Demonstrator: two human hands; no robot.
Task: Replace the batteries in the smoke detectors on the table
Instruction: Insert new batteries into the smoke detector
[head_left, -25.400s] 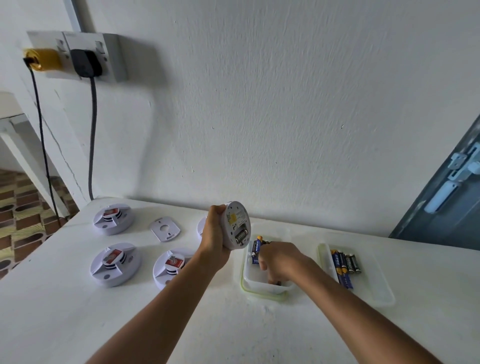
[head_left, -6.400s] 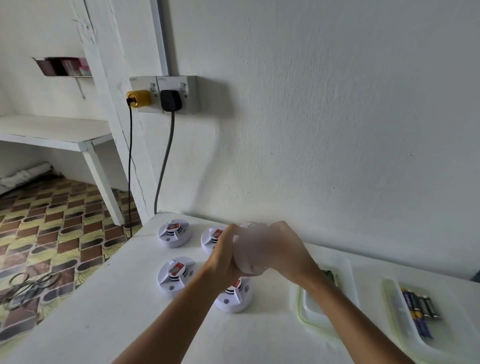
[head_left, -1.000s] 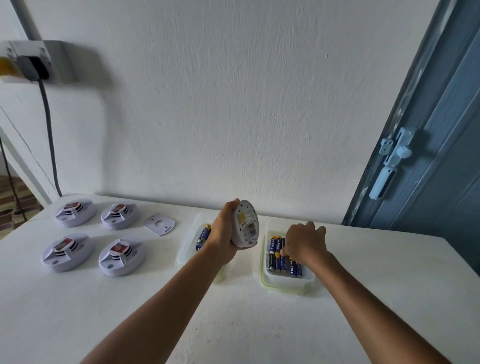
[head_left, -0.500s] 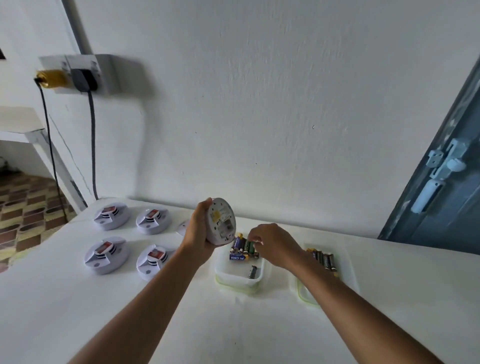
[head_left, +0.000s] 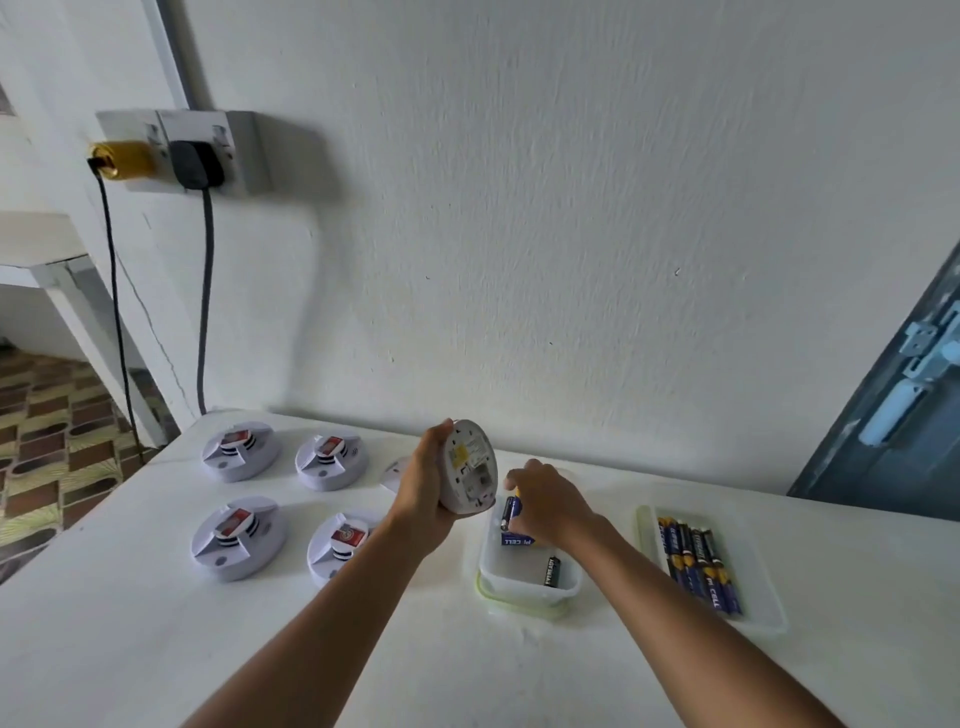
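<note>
Near table's (head_left: 156, 649) back edge: left hand (head_left: 423, 493) grips smoke detector (head_left: 467, 467), back side open. Right hand (head_left: 543, 501) pinches battery (head_left: 511, 512) over tub (head_left: 524, 587). Step judged: battery swap; next needs correct polarity.

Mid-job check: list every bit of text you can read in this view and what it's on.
"PI CELL": blue battery in the near container.
"EVEREADY": black battery in the same container.
"PI CELL": blue batteries in the right tray.
Held smoke detector label: too blurred.
Red labels on table detectors: unreadable.
</note>
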